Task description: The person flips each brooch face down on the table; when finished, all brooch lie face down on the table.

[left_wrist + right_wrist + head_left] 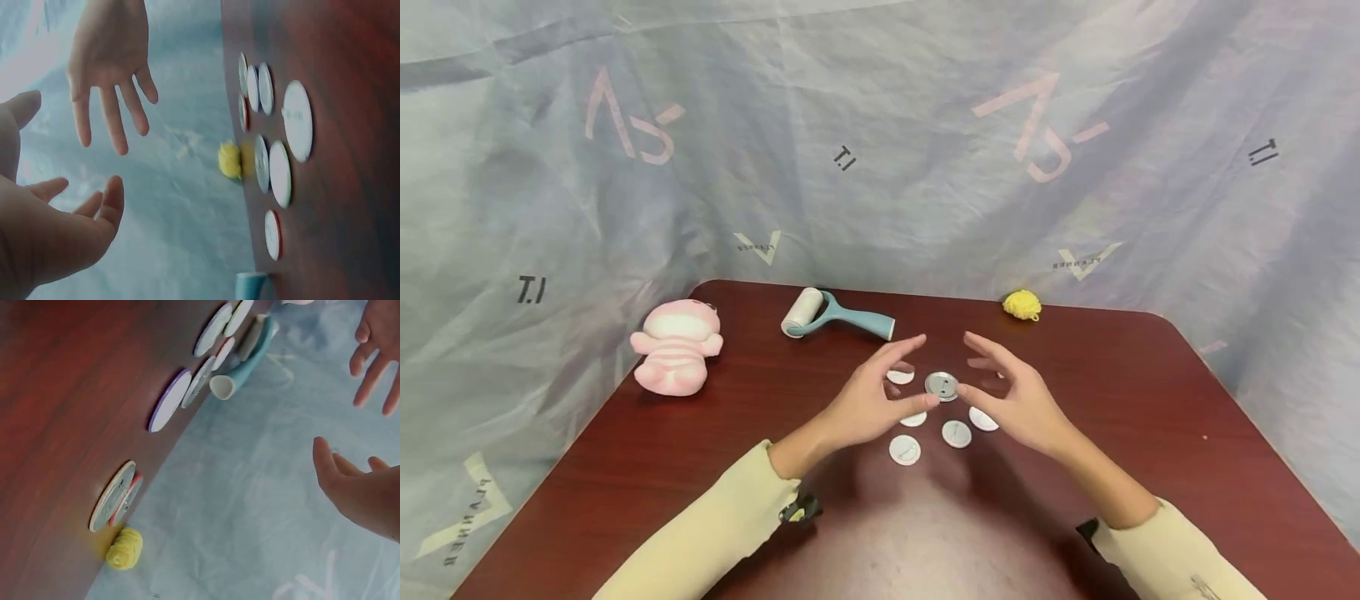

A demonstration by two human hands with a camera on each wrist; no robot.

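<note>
Several round pin-back button badges lie on the dark red table, among them a silvery one (942,386) and two whitish ones, a nearer badge (905,450) and another badge (957,434). Above their left side hovers my left hand (868,404), its fingers spread and holding nothing. Facing it from the other side is my right hand (1022,408), fingers apart, also with nothing in it. Both wrist views show the hands raised off the table, apart from the badges and from each other. In the head view the hands partly hide some badges.
A lint roller with a blue handle (861,320) lies behind the badges. Toward the back right sits a yellow crinkled ball (1022,305). At the left edge lies a pink plush toy (673,348). Grey printed cloth (880,208) hangs behind the table.
</note>
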